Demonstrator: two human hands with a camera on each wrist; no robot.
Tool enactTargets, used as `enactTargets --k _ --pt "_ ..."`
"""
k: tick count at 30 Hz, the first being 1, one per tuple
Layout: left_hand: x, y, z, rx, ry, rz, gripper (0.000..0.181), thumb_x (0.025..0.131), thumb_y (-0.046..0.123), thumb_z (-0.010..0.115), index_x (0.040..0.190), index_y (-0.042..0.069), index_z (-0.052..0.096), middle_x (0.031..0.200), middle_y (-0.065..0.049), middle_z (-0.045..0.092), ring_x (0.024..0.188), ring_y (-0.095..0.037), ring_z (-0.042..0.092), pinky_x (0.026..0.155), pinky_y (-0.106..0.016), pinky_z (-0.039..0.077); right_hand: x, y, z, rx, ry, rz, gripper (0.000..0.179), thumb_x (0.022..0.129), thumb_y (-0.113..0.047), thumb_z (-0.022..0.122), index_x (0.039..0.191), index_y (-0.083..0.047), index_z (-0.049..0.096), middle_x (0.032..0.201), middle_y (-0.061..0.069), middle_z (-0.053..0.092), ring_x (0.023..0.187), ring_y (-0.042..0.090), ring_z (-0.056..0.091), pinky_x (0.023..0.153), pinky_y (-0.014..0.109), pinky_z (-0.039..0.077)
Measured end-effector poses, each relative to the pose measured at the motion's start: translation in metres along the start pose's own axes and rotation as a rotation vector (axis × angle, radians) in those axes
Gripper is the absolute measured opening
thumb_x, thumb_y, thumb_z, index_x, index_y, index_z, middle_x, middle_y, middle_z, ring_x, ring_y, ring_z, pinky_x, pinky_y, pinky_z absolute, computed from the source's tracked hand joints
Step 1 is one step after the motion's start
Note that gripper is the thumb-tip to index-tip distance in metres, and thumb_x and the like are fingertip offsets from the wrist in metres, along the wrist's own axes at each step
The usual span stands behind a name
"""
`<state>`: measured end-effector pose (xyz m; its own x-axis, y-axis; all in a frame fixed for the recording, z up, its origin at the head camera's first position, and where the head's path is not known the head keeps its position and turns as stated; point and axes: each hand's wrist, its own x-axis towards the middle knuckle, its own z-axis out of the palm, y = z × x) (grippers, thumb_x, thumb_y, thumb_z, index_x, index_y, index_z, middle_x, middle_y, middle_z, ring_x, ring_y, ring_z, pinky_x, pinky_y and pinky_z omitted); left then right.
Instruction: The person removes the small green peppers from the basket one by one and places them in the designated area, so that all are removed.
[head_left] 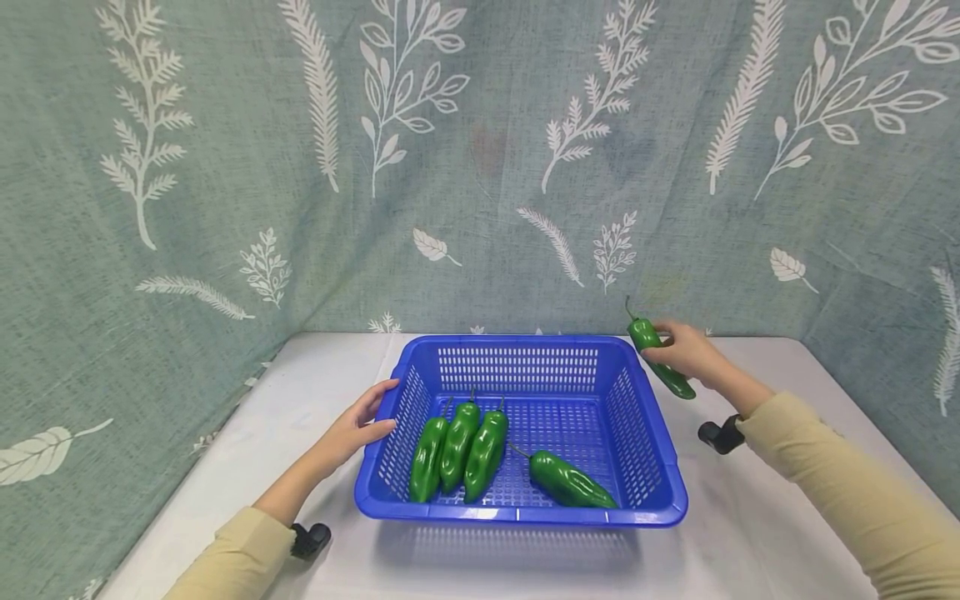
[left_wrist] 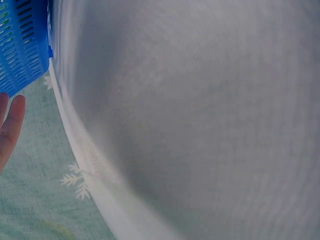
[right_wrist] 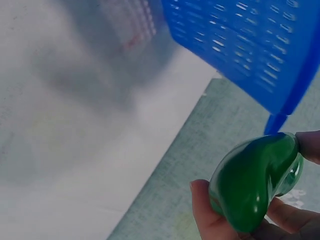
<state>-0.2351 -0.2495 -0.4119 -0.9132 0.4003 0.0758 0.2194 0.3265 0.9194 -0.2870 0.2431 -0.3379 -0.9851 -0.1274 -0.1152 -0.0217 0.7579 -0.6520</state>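
A blue plastic basket (head_left: 517,514) with slotted walls stands in the middle of the table. Inside it, three green peppers (head_left: 459,446) lie side by side at the left, stems toward the back. A single green pepper (head_left: 566,481) lies slanted at the front right of the basket floor. My left hand (head_left: 351,429) rests on the basket's left rim, its fingers fairly straight. Just outside the back right corner, my right hand (head_left: 688,354) holds another green pepper (right_wrist: 245,180) between thumb and fingers, stem pointing up and back.
The white-covered table (head_left: 742,517) extends on both sides of the basket. A green cloth with white leaf prints (head_left: 487,167) hangs behind and along the sides. Dark wrist mounts (head_left: 722,435) sit below each wrist.
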Motion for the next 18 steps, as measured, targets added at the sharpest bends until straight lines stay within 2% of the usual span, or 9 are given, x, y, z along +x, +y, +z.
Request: enactTargets --k 10,18 --pt "0.0 -0.001 0.0 0.001 0.003 -0.001 0.062 0.09 0.02 0.052 0.144 0.012 0.023 0.137 -0.026 0.037 0.121 -0.041 0.041 0.094 -0.046 0.038 0.004 0.015 0.008 -0.079 0.041 0.035 0.067 0.088 -0.024 0.055 0.136 0.012 0.026 0.116 0.036 0.049 0.097 0.042 0.056 0.071 0.046 0.052" --pt "0.001 -0.001 0.0 -0.004 -0.002 -0.002 0.061 0.09 0.02 0.052 0.144 0.012 0.023 0.137 -0.026 0.037 0.119 -0.041 0.042 0.091 -0.041 0.041 0.006 0.03 0.015 -0.139 0.071 0.059 0.067 0.086 -0.026 0.055 0.132 0.015 0.03 0.115 0.037 0.049 0.093 0.04 0.059 0.07 0.043 0.052"
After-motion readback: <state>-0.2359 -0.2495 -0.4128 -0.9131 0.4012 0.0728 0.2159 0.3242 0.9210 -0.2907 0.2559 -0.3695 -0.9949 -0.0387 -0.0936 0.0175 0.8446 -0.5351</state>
